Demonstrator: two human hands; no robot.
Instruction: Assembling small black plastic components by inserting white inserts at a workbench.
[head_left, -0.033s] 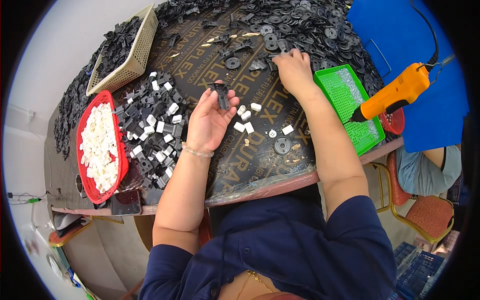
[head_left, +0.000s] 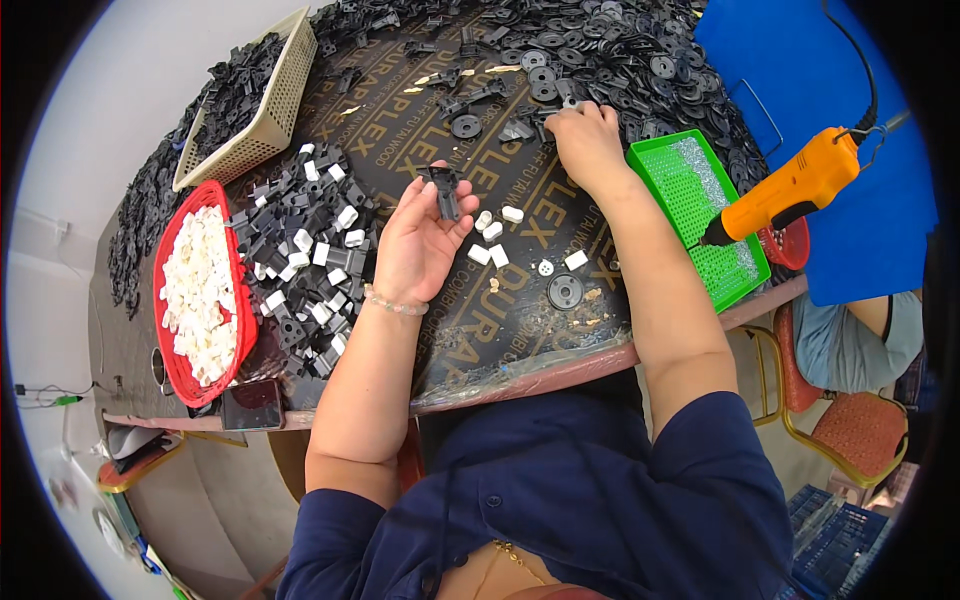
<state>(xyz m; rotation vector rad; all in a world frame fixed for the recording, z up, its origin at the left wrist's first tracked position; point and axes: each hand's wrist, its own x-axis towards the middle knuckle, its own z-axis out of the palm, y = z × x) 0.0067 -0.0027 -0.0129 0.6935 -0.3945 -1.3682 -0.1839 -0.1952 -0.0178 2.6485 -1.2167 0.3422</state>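
In the head view, my left hand [head_left: 415,245] is palm up, and its fingers [head_left: 452,192] pinch a small black bracket [head_left: 445,192] above the worktop [head_left: 400,130]. My right hand [head_left: 587,140] reaches far into the heap of black discs [head_left: 620,50]; its fingers curl down on them, but I cannot tell if they hold one. The bracket is held only lightly, so I think it can slip and fall among the white clips [head_left: 495,235].
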